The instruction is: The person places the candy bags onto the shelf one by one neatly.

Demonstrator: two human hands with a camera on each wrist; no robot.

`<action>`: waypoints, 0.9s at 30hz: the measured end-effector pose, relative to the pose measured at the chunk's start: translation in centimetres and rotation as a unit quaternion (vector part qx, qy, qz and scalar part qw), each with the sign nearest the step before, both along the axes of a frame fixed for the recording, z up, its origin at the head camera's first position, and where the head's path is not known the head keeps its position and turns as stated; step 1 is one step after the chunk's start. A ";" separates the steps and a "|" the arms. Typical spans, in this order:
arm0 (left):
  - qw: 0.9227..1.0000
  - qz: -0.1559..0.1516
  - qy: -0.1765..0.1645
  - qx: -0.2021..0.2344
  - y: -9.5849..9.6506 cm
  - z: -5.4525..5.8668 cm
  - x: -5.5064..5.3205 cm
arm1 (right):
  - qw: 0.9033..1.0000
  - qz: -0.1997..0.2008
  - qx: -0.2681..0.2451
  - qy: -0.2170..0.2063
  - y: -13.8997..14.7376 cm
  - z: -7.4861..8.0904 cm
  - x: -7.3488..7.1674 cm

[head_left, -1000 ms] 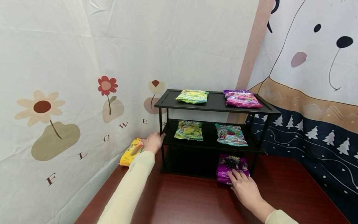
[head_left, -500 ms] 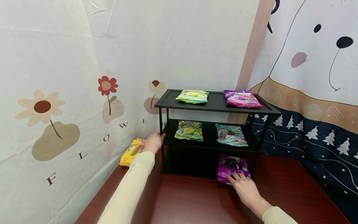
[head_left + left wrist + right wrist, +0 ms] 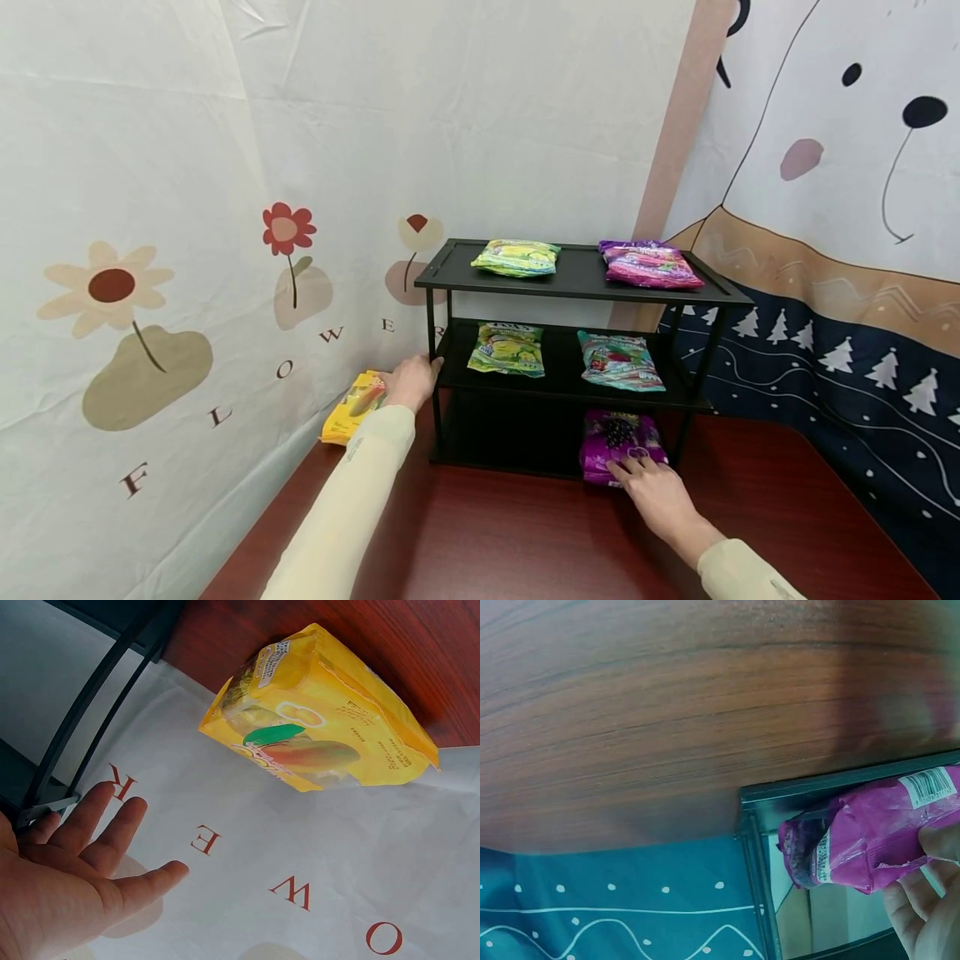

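Observation:
My right hand [image 3: 660,500] holds the near end of a purple candy bag [image 3: 600,454] with a grape picture, at the right of the bottom shelf. The right wrist view shows the thumb on one side of this bag and fingers on the other. At the left side of the black three-tier rack [image 3: 525,386], my left hand [image 3: 410,383] grips the upright post; in the left wrist view some of its fingers stick out past the frame, and the thumb is hidden. A yellow candy bag [image 3: 330,727] with a mango picture lies beside that hand, apart from it.
The top tier bears a yellow-green bag [image 3: 517,258] and a pink-purple bag [image 3: 651,265]. On the middle tier lie a green bag [image 3: 507,350] and a teal bag [image 3: 621,362]. Printed cloth [image 3: 187,208] hangs behind the red-brown table [image 3: 510,533].
The purple candy bag has slid slightly deeper into the bottom shelf, with my right hand moving forward along with it. My left hand stays on the rack's post.

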State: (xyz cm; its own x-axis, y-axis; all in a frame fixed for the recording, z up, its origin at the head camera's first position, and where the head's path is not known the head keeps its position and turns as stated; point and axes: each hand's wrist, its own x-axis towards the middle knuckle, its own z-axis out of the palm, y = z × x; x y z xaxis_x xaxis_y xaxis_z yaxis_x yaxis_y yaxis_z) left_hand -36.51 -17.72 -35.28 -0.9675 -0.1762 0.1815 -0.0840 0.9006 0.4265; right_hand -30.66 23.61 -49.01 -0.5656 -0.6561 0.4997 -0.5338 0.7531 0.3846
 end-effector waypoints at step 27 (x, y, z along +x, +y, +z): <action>1.000 0.002 -0.002 -0.003 0.1 0.1 0.1 | 1.000 -0.002 -0.025 -0.007 -1.4 -0.3 1.0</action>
